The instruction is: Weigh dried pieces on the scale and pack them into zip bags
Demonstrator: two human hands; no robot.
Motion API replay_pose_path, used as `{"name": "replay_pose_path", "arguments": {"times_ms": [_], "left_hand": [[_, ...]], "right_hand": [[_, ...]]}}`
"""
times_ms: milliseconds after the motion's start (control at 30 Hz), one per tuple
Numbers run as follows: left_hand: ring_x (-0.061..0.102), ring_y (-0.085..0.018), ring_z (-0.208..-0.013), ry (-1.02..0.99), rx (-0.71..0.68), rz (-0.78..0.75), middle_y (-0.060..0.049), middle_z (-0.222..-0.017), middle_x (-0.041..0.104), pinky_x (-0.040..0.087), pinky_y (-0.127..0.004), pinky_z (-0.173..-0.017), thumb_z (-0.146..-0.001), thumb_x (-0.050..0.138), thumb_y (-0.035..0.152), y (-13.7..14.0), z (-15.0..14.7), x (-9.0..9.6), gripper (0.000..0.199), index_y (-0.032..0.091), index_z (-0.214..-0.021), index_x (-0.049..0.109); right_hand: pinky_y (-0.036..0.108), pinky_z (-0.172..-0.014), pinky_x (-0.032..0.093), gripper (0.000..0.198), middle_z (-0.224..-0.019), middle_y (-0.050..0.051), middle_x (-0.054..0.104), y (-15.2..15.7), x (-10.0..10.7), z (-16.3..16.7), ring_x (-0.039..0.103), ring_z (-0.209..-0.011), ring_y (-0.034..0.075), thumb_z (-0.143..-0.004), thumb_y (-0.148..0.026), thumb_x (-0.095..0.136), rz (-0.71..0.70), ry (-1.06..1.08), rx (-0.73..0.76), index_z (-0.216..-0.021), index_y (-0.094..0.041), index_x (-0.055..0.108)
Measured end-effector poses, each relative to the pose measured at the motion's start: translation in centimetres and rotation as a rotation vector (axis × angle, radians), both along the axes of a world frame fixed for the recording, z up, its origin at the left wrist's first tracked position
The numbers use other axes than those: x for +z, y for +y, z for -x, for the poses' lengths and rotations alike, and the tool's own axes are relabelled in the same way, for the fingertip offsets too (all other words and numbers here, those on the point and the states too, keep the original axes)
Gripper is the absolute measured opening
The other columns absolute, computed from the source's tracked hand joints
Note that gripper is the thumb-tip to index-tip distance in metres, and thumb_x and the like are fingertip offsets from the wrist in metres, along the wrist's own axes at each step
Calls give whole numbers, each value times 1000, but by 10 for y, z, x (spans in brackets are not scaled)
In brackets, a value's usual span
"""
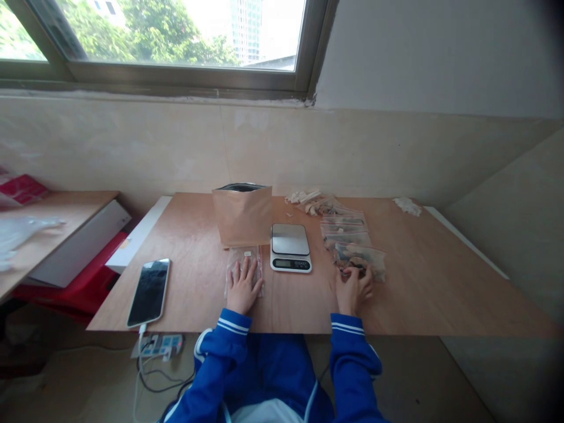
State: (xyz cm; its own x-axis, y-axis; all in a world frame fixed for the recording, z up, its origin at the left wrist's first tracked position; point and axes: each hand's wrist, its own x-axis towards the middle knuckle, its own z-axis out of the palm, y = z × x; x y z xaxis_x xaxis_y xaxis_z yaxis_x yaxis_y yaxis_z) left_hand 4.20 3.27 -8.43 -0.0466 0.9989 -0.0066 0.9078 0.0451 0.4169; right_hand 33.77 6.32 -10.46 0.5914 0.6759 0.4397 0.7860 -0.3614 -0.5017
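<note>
My left hand (241, 289) lies flat with spread fingers on a transparent zip bag (259, 271) that has a small white label. At the near edge of a filled zip bag (374, 258), the fingers of my right hand (353, 289) are curled in and grip it. Brownish and dark pieces show through that bag, but they are too small to name. Between my hands stands a white kitchen scale (291, 248) with a steel plate and a dark display. Behind my left hand, a brown kraft pouch (244, 216) stands upright with its top open.
More filled zip bags (346, 229) overlap behind the right hand. Pale scraps (304, 197) lie by the wall, and a white crumpled bit (407, 205) sits at the far right. A phone (148, 292) charges at the table's left, its cable (141, 346) hanging over the front edge.
</note>
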Motion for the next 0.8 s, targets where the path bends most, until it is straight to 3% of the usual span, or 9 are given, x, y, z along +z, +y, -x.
{"name": "replay_pose_path", "arguments": {"times_ms": [133,267,333,433,533,667,800], "left_hand": [[18,-36,-144,-64,36,-3,-8,-156,28,13,-60,-113,-90,45,38,3,0,5,56,25,-144,41],[31,-31,-140,-226,37,-127,-14,-149,41,21,-58,-112,-92,40,27,5,-8,19,44,20,-134,50],[41,-27,-134,-348,-60,-198,-14,-140,50,29,-52,-110,-93,39,26,4,-13,30,40,20,-129,54],[57,-23,-114,-568,-239,-245,-11,-119,63,44,-41,-98,-94,37,27,0,-21,44,34,22,-122,57],[62,-21,-100,-672,-317,-228,-8,-105,66,48,-34,-87,-94,39,27,-7,-33,50,29,23,-113,61],[64,-19,-93,-687,-423,-148,-7,-100,67,48,-30,-80,-93,39,23,-15,-44,49,27,22,-107,63],[63,-19,-92,-687,-467,-110,-8,-101,67,48,-30,-80,-93,39,21,-14,-42,47,28,21,-106,64]], "right_hand": [[56,-92,33,20,-147,19,31,-4,-3,-1,38,-127,40,-82,-36,53,-21,31,24,-79,-18,60],[53,-92,34,20,-143,20,35,-6,-3,0,41,-124,38,-82,-36,50,-57,50,33,-80,-18,59],[54,-91,36,23,-139,22,39,-5,-1,1,44,-121,39,-79,-39,55,-84,53,-1,-87,-18,57],[55,-88,38,51,-132,26,44,-1,3,6,46,-117,42,-70,-48,65,-102,44,-92,-107,-16,51],[57,-87,37,69,-126,27,47,8,10,11,45,-116,45,-67,-49,69,-69,28,-151,-121,-13,44],[56,-86,39,59,-123,24,50,14,15,8,49,-112,44,-69,-41,66,-38,55,-171,-119,-15,48],[50,-89,42,49,-117,23,56,1,18,-2,54,-109,37,-68,-31,61,-183,153,-47,-113,-13,54]]}}
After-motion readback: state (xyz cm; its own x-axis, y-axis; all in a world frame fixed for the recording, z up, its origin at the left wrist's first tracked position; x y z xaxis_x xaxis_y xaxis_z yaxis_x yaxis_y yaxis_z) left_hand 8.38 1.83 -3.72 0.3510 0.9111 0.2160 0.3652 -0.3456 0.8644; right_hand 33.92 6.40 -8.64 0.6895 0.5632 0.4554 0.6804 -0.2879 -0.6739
